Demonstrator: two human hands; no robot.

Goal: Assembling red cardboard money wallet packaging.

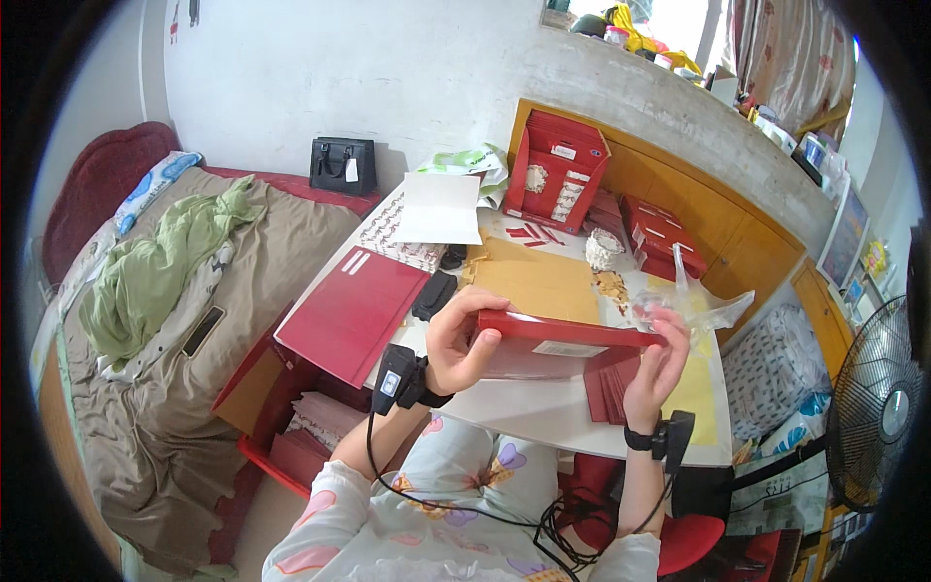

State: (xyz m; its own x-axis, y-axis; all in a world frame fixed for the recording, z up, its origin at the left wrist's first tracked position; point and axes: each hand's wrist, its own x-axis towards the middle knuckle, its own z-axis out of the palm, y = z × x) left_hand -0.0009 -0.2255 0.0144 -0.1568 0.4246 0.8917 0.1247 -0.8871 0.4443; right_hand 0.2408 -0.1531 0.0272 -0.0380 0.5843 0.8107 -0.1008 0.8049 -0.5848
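Observation:
I hold a flat red cardboard box (553,337) tilted above the near side of the table, its long edge with a white label toward me. My left hand (456,339) grips its left end, thumb on the near side. At the right end, my right hand (658,371) has its fingers bent around the corner. Just below that end lies a stack of dark red card pieces (609,390). Behind the box is a brown cardboard sheet (543,276). A black case (433,295) sits beside my left hand.
A large red panel (351,312) covers the table's left side, near a white sheet (441,209). At the back stand a red carton of pieces (558,175), red boxes (662,233) and a white roll (603,249). A fan (887,407) stands right; a bed (184,388) lies left.

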